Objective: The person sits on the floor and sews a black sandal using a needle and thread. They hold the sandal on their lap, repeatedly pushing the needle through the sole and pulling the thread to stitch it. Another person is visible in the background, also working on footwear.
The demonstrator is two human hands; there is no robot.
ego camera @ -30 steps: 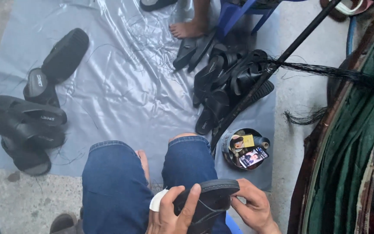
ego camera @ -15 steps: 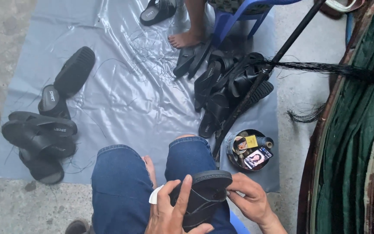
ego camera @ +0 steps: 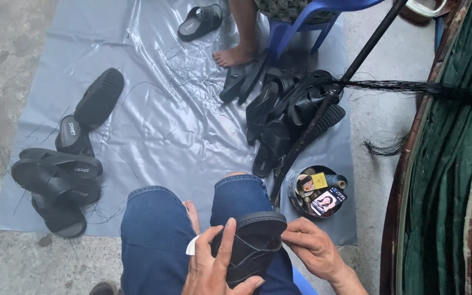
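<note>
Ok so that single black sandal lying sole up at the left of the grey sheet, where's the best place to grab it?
Take the sole-up sandal across its narrower middle, coming from above, thumb on one long edge and fingers on the other. It lies flat with the thick ridged sole facing up, straps underneath, so the side edges are the free part. The upright sandal touches its lower end, so stay toward the middle or upper end.

An informal footwear workshop on bare concrete floor [ego camera: 12, 43] is indicated: black rubber sandals [ego camera: 55, 180] are piled on a grey plastic sheet [ego camera: 154, 131], loose threads scattered at the far side.
</note>
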